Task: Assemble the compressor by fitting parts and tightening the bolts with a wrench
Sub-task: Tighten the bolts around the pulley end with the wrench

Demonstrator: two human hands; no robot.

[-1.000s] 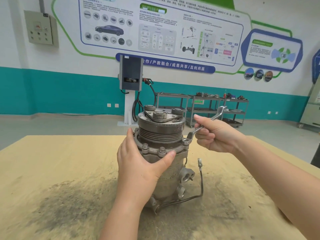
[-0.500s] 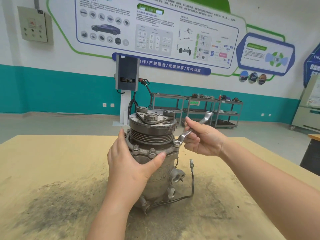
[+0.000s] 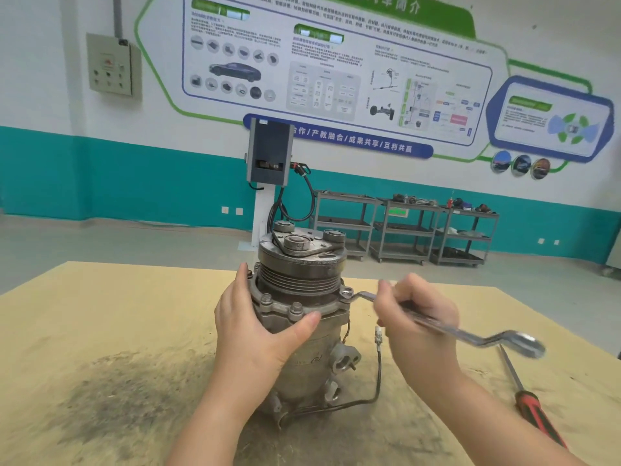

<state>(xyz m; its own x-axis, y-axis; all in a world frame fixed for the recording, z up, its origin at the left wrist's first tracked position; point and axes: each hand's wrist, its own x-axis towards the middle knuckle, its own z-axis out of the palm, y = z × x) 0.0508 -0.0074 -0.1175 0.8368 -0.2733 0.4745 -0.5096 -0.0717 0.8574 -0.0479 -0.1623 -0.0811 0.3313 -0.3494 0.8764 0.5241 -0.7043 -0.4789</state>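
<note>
keep the ring of the wrench [image 3: 447, 326] flat on the flange bolt [image 3: 346, 293], pull in short even arcs. right hand [image 3: 420, 317] curled around the shank; left hand [image 3: 258, 326] clasps the compressor [image 3: 302, 297], upright at mid table [image 3: 100, 331]. readable on wall banner [image 3: 353, 139]: "产教融合/成果共享/互利共赢".
</note>
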